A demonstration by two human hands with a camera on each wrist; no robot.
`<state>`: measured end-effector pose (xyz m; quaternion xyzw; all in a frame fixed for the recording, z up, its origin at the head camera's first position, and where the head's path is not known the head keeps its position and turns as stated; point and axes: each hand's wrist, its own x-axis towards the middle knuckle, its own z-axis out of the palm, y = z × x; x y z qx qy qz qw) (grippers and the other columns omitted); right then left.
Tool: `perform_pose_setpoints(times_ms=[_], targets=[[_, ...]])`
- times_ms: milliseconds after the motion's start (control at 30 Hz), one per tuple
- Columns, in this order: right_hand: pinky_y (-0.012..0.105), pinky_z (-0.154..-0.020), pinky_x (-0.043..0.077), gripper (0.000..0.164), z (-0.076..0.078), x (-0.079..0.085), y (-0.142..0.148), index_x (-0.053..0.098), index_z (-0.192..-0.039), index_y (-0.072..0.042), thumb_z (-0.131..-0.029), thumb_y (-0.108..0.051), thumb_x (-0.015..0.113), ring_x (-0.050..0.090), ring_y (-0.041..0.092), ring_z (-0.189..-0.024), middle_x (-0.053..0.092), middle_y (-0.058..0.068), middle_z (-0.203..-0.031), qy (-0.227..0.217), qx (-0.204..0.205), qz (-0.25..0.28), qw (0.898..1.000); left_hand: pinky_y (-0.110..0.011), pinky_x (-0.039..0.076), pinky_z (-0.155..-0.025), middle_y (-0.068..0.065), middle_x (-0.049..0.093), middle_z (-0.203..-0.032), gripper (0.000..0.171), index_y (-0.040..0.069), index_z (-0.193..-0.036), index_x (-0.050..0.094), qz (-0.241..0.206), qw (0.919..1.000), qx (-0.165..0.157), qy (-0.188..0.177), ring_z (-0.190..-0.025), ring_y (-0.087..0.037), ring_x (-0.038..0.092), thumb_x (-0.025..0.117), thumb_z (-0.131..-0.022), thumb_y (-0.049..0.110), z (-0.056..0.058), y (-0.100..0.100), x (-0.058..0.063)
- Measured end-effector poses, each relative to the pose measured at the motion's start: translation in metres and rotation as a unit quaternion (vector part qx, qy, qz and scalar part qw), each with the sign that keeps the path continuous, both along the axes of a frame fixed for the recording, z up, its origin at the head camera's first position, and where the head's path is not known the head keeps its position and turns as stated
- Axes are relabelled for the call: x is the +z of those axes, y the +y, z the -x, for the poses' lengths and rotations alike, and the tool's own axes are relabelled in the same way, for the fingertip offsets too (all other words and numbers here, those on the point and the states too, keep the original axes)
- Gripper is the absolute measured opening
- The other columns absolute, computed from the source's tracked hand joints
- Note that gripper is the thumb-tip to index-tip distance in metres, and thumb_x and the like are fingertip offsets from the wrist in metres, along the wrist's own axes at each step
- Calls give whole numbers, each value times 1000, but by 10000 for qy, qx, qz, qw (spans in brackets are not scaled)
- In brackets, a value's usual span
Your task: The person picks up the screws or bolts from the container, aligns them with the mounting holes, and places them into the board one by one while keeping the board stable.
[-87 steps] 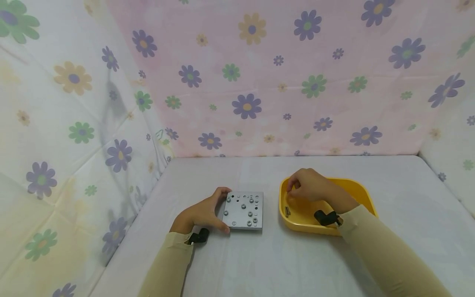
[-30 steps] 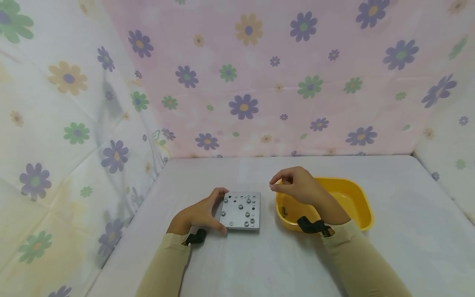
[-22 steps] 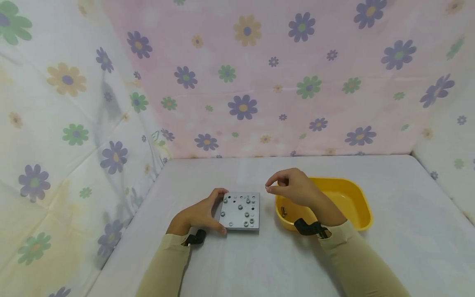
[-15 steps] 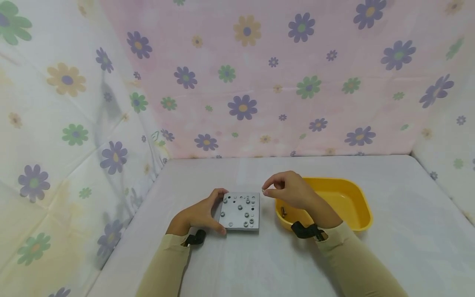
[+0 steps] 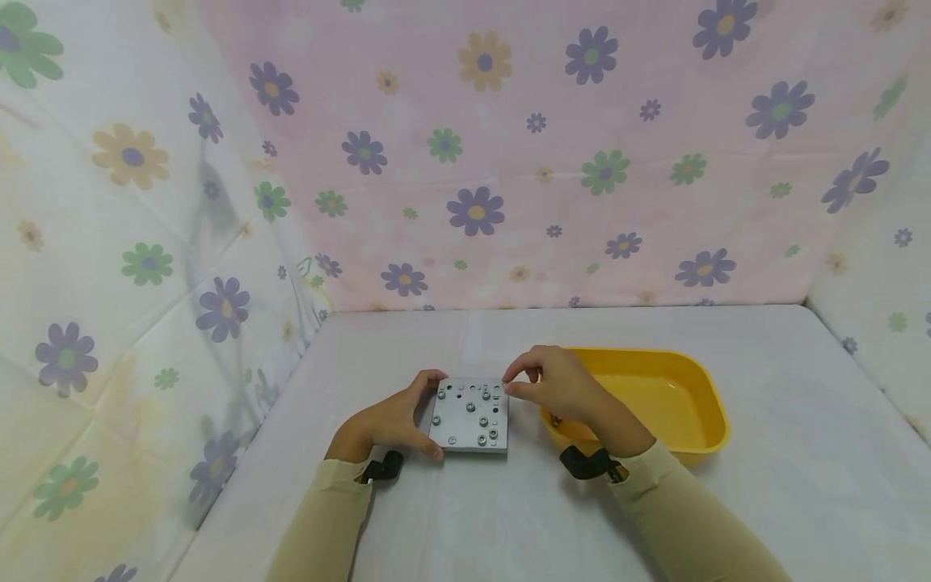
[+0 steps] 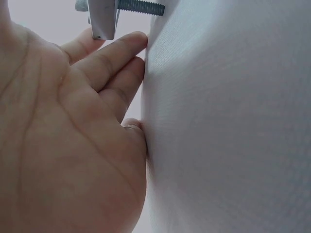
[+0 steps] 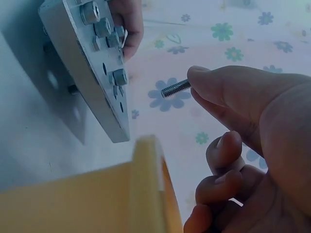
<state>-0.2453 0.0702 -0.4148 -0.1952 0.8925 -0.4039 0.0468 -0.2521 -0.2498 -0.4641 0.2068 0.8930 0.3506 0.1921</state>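
Note:
My left hand (image 5: 389, 420) grips the silver metal plate (image 5: 458, 420) by its left side, thumb at the near corner and a finger at the far one. Several socket-head screws stand in the plate, and other holes in it are bare. In the left wrist view a threaded shank (image 6: 141, 7) sticks out below the plate. Between thumb and forefinger, my right hand (image 5: 556, 384) pinches a screw (image 7: 176, 89); its thread points toward the plate and the fingers hide its head. This hand is over the plate's far right corner, with the screw apart from the plate in the right wrist view.
A yellow plastic tray (image 5: 633, 352) stands right of the plate, partly under my right forearm. Near its left wall lies a small metal piece, mostly hidden by the hand. Flowered cloth (image 5: 407, 202) hangs behind and beside the white-covered table (image 5: 465, 517).
My right hand has come out of the tray holding a screw and moved left to the plate's far right corner. The left hand keeps its grip on the plate.

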Motion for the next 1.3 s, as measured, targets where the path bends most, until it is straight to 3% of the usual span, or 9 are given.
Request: perform_pose_setpoints(times_ms=[100, 200, 300, 400, 667, 800, 1033, 1300], targets=[[30, -64, 41, 9, -1, -1, -2, 81, -98, -31, -89, -33, 82, 53, 23, -84, 58, -1, -87, -6, -23, -8, 10000, -50, 17, -128, 6, 37, -159, 124, 30, -153, 25, -28, 10000, 5, -9, -151, -17, 30, 101, -55, 38, 0, 0, 0], [37, -82, 48, 8, -2, -3, -5, 81, -98, -31, -89, -32, 82, 57, 26, -101, 63, -5, -99, 58, -20, -3, 10000, -48, 17, -128, 7, 38, -159, 123, 31, -152, 25, -15, 10000, 8, -5, -151, -15, 30, 101, -56, 38, 0, 0, 0], [44, -101, 46, 6, -4, -6, -8, 82, -95, -31, -89, -31, 82, 56, 27, -115, 65, -8, -110, 126, -101, -50, 9999, -49, 17, -128, 6, 38, -159, 123, 30, -152, 25, -36, 10000, -15, 8, -152, -16, 30, 101, -56, 38, 0, 0, -1], [49, -107, 42, 5, -6, -8, -12, 81, -91, -35, -88, -33, 83, 53, 26, -121, 65, -10, -117, 153, -256, -158, 9994, -50, 17, -128, 5, 38, -160, 124, 28, -153, 25, -54, 10000, -45, 9, -152, -17, 29, 101, -56, 39, 0, 0, -1], [58, -118, 29, 7, -6, -12, -19, 80, -88, -41, -85, -37, 85, 47, 31, -133, 66, -7, -129, 503, -339, -632, 9962, -49, 18, -128, 6, 37, -160, 125, 29, -154, 24, -47, 10000, -35, -4, -152, -16, 30, 101, -56, 39, 0, -1, -1], [57, -119, 24, 7, -5, -15, -22, 79, -85, -42, -85, -37, 85, 46, 33, -138, 65, -2, -138, 696, -248, -761, 9944, -50, 18, -128, 5, 36, -160, 124, 29, -153, 24, -43, 10000, -14, -12, -152, -16, 30, 101, -56, 40, 0, -1, -1], [52, -116, 23, 12, -7, -18, -28, 77, -80, -45, -84, -38, 85, 40, 31, -144, 61, 0, -144, 559, -467, -760, 9944, -49, 18, -128, 7, 36, -159, 123, 30, -153, 25, -46, 10000, -12, -14, -151, -14, 30, 100, -56, 41, 0, -2, -3], [66, -124, 7, 7, -12, -17, -33, 80, -84, -38, -85, -34, 85, 30, 35, -150, 59, 0, -145, 339, -686, -761, 9942, -49, 19, -127, 8, 38, -158, 122, 30, -153, 25, -69, 10000, -29, -11, -149, -14, 32, 100, -56, 39, 1, -2, -4]])
